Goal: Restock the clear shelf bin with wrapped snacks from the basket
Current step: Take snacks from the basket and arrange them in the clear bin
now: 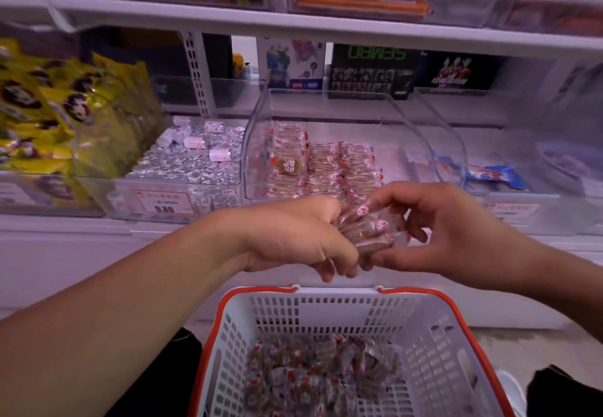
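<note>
Clear-wrapped snacks (365,229) — between both hands' fingers (385,199)

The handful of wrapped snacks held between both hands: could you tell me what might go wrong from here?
1. The wrapped snacks are a loose bunch gripped by the left hand and right hand; some could slip out and fall back into the basket or beside it.
2. The clear shelf bin holds tidy rows; dropping the bunch in could disorder them.

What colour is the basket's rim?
Orange-red, on a white basket; rim shows clearly in the head view.
</note>
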The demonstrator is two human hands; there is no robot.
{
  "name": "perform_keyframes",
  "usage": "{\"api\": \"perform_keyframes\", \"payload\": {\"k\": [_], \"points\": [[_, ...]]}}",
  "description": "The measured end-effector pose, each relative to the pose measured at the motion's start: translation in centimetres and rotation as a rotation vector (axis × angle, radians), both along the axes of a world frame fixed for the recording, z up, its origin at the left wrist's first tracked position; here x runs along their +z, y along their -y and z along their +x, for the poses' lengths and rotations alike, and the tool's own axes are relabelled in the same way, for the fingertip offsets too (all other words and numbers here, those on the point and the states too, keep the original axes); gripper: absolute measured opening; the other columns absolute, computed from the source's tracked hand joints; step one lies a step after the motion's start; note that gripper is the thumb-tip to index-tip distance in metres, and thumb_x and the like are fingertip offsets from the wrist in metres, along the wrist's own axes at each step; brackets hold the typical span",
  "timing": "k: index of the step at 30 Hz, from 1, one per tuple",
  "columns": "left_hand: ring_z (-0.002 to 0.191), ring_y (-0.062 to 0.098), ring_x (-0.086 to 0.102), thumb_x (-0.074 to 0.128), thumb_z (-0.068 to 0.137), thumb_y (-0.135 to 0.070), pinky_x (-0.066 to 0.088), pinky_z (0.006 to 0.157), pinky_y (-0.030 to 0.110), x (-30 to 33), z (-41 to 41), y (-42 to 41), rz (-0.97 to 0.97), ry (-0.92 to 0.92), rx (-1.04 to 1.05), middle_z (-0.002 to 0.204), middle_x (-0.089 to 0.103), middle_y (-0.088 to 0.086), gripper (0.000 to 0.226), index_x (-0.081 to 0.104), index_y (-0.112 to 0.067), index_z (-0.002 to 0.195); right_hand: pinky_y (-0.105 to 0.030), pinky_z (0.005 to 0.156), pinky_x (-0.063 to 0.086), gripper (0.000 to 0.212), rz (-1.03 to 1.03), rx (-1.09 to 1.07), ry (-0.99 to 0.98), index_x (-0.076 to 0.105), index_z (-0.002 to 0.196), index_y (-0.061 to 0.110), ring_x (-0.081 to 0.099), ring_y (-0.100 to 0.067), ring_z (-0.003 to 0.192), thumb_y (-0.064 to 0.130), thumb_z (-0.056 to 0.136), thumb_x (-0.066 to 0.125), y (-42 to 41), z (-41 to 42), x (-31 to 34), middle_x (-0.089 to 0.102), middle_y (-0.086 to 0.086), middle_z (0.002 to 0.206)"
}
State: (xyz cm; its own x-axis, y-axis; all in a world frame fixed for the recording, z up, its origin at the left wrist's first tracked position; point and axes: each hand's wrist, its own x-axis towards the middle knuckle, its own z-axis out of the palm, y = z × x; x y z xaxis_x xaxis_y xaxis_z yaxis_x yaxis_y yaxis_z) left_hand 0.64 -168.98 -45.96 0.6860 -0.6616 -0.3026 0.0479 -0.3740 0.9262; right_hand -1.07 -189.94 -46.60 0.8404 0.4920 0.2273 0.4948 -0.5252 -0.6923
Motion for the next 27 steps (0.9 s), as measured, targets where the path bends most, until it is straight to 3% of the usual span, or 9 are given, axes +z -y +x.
{"api": "perform_keyframes", "payload": {"k": [3,5,7,10,16,19,22,24,27], "points": [[0.071,0.020,0.064,0.061,0.077,0.019,0.050,0.048,0.022,1.6,0.8,-1.0,-0.142,-0.059,0.195,0.091,0.067,0.018,0.042,0.054,0.004,0.116,-0.036,0.066,0.054,0.041,0.177,0.011,-0.124,0.068,0.094,0.023,0.069,-0.020,0.071,0.019,0.061,0.092,-1.5,1.7,1.4,0.075,-0.007,0.085],[0.074,0.019,0.070,0.071,0.080,0.005,0.055,0.052,0.025,2.4,1.6,-2.4,-0.184,-0.026,0.334,0.099,0.071,0.015,0.040,0.056,-0.004,0.116,-0.028,0.063,0.056,0.039,0.257,0.002,-0.168,0.072,0.092,0.024,0.069,-0.014,0.068,0.026,0.058,0.092,-2.6,3.5,2.1,0.076,-0.002,0.083],[0.079,0.012,0.073,0.082,0.076,-0.028,0.058,0.058,0.030,2.7,2.9,-4.5,-0.045,0.218,0.537,0.094,0.074,-0.001,0.044,0.057,-0.019,0.112,-0.017,0.053,0.047,0.044,0.290,-0.080,-0.184,0.072,0.097,0.010,0.063,-0.008,0.062,0.027,0.060,0.089,-3.7,6.3,2.3,0.074,-0.004,0.078],[0.075,0.009,0.064,0.076,0.076,-0.055,0.051,0.062,0.031,2.4,5.2,-8.1,0.245,0.680,0.892,0.082,0.067,-0.006,0.042,0.054,-0.029,0.100,-0.026,0.057,0.044,0.039,0.179,-0.193,-0.206,0.062,0.087,-0.004,0.056,-0.017,0.066,0.024,0.071,0.085,-5.4,10.9,1.6,0.067,-0.017,0.075],[0.078,0.031,0.069,0.069,0.085,-0.048,0.054,0.065,0.034,-0.2,7.3,-9.2,0.673,0.734,0.552,0.084,0.073,0.018,0.044,0.074,-0.004,0.078,-0.018,0.045,0.038,0.031,-0.116,-0.233,-0.175,0.063,0.067,0.013,0.050,0.000,0.048,0.028,0.066,0.090,-9.9,16.4,-2.2,0.057,0.008,0.056],[0.069,0.032,0.068,0.066,0.087,-0.042,0.056,0.066,0.042,-0.1,7.6,-9.2,0.695,0.823,0.503,0.073,0.070,0.019,0.044,0.070,0.000,0.073,-0.025,0.057,0.042,0.044,-0.433,-0.294,0.099,0.065,0.085,0.016,0.058,-0.010,0.069,0.047,0.062,0.088,-10.3,17.2,-2.8,0.066,0.005,0.078],[0.051,0.026,0.053,0.064,0.088,-0.035,0.038,0.048,0.029,-0.1,7.4,-9.0,0.707,0.892,0.461,0.049,0.050,0.010,0.048,0.053,-0.007,0.052,-0.037,0.093,0.048,0.075,-0.671,-0.194,0.344,0.054,0.133,0.025,0.053,-0.023,0.115,0.059,0.070,0.077,-10.2,17.5,-2.6,0.057,-0.004,0.128],[0.048,0.022,0.045,0.061,0.089,-0.031,0.029,0.049,0.026,-0.1,7.2,-8.8,0.700,0.904,0.445,0.047,0.042,0.004,0.048,0.044,-0.010,0.049,-0.041,0.116,0.031,0.081,-0.768,-0.075,0.314,0.034,0.151,0.025,0.031,-0.025,0.142,0.057,0.084,0.066,-9.9,17.6,-2.4,0.035,-0.004,0.156],[0.051,0.022,0.045,0.060,0.090,-0.030,0.031,0.052,0.028,0.0,7.3,-8.6,0.703,0.913,0.427,0.051,0.043,0.004,0.046,0.043,-0.012,0.051,-0.037,0.123,0.010,0.073,-0.889,0.086,0.142,0.005,0.158,0.020,0.002,-0.018,0.152,0.051,0.101,0.037,-9.7,18.1,-2.7,0.005,-0.002,0.165]]}}
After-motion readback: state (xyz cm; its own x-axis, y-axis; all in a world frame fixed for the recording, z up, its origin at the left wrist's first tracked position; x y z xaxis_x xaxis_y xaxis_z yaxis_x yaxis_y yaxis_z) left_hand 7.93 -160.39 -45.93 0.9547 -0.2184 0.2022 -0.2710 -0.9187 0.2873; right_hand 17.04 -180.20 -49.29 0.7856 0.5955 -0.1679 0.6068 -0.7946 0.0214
